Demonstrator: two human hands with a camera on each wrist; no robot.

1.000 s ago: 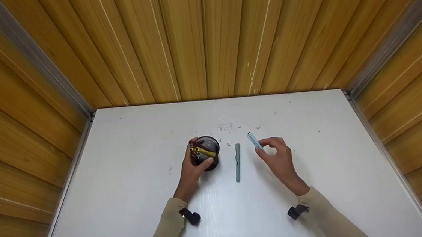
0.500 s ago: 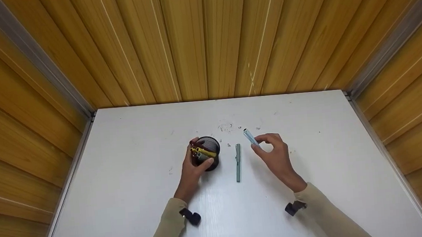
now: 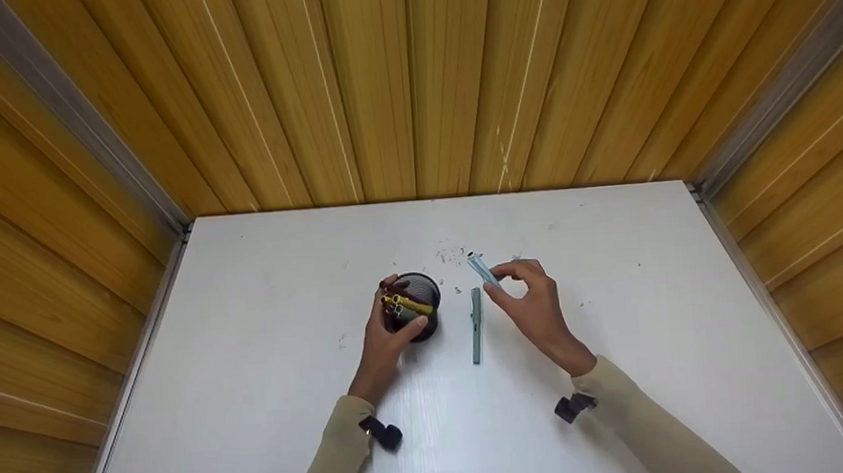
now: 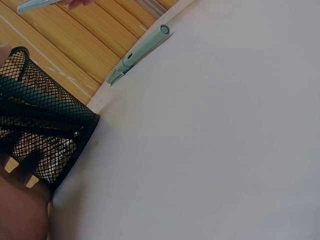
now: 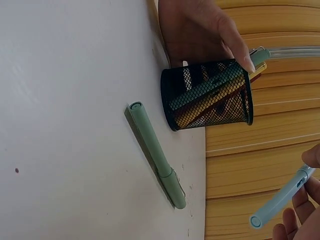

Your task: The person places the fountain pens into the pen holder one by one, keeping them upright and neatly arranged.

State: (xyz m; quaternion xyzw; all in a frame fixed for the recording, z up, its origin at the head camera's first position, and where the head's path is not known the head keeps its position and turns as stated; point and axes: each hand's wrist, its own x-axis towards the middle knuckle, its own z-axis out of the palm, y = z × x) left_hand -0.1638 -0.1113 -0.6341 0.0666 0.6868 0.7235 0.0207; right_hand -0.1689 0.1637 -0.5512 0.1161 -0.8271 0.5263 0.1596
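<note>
Carrying the light blue pen (image 3: pixel 482 269) in my right hand (image 3: pixel 532 307), pinched between thumb and fingertips, I have moved it leftward over the last second, from well right of the green pen (image 3: pixel 476 325) to just above its far end. My left hand (image 3: pixel 388 337) stays wrapped around the black mesh pen cup (image 3: pixel 418 302), steadying it upright on the white table (image 3: pixel 251 370). The cup already holds a yellow pen (image 3: pixel 408 302) and others (colours hard to tell). I judge the blue pen is heading for the cup, nearly there; the green one lies untouched.
</note>
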